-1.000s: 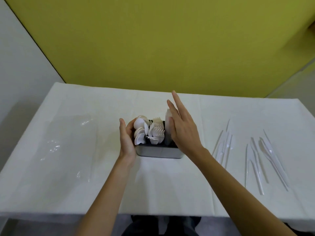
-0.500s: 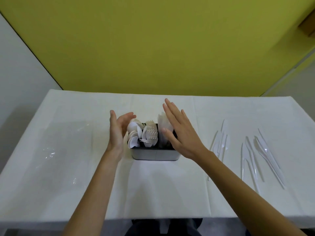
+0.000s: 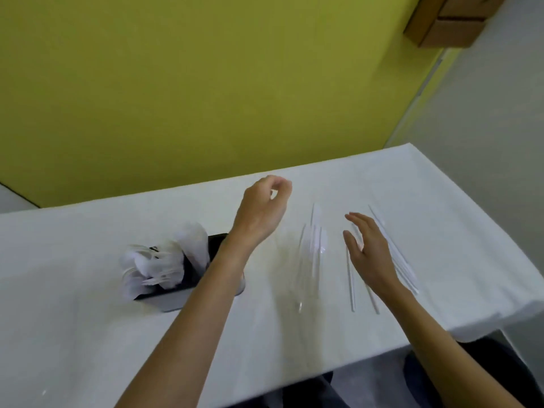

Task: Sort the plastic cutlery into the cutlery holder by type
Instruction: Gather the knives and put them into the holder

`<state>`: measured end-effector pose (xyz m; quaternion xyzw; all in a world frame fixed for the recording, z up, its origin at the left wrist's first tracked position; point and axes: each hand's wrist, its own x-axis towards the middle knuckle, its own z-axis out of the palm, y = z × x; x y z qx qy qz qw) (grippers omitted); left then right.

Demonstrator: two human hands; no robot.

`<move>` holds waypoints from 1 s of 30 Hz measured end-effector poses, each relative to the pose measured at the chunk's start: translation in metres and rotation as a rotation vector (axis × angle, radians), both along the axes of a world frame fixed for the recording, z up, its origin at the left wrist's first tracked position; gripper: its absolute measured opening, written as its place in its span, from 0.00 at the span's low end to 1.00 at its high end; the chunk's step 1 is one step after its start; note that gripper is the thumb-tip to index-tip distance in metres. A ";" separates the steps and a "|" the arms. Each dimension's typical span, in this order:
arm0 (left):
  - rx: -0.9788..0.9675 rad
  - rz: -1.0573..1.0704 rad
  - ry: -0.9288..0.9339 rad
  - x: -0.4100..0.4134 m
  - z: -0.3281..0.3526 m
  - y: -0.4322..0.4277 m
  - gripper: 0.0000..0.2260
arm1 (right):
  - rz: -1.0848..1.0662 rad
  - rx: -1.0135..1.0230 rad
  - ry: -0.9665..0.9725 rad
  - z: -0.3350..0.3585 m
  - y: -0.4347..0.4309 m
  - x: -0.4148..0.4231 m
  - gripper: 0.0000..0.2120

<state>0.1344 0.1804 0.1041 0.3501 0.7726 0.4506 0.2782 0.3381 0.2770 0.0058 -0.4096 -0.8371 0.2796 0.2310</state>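
The grey cutlery holder [image 3: 172, 303] stands on the white table at the left, packed with white spoons and forks [image 3: 153, 266]; my left forearm crosses its right end. Clear plastic knives [image 3: 315, 248] lie loose on the cloth to its right, with more knives [image 3: 400, 257] farther right. My left hand [image 3: 260, 210] hovers above the table just left of the middle knives, fingers loosely curled, holding nothing. My right hand [image 3: 368, 254] floats with straight, spread fingers over the right-hand knives, covering part of them. The picture is blurred by motion.
A white cloth covers the table [image 3: 88, 334], whose right edge [image 3: 500, 231] drops off close beyond the knives. A yellow wall stands right behind the table. A cardboard box [image 3: 450, 22] hangs at the top right.
Both hands have left the holder's sides and moved right, toward the loose knives. My head has turned right, so the holder now sits at the left.
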 end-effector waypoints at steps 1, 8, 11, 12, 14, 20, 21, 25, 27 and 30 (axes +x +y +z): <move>-0.063 -0.028 0.023 0.008 -0.015 0.011 0.13 | -0.051 -0.021 -0.030 -0.007 0.006 0.013 0.16; -0.580 -0.124 0.160 0.064 -0.128 0.037 0.22 | -0.199 -0.299 -0.374 -0.048 0.027 0.069 0.28; -0.596 -0.090 0.293 0.083 -0.148 0.038 0.19 | -0.161 -0.266 -0.468 -0.055 0.032 0.062 0.32; -0.580 -0.075 0.314 0.086 -0.151 0.039 0.17 | -0.143 -0.242 -0.480 -0.056 0.033 0.058 0.31; -0.546 -0.060 0.312 0.089 -0.154 0.041 0.12 | -0.136 -0.237 -0.467 -0.057 0.035 0.049 0.27; -0.509 -0.035 0.373 0.094 -0.153 0.041 0.07 | -0.165 -0.390 -0.470 -0.054 0.047 0.035 0.13; -0.515 -0.048 0.400 0.094 -0.153 0.041 0.07 | -0.151 -0.390 -0.504 -0.053 0.048 0.034 0.13; -0.528 -0.042 0.426 0.092 -0.155 0.039 0.09 | -0.153 -0.369 -0.573 -0.049 0.046 0.032 0.12; -0.503 0.026 0.351 0.090 -0.155 0.037 0.10 | -0.148 -0.345 -0.623 -0.049 0.044 0.031 0.11; -0.456 0.158 0.179 0.087 -0.152 0.034 0.11 | -0.148 -0.336 -0.631 -0.048 0.040 0.031 0.10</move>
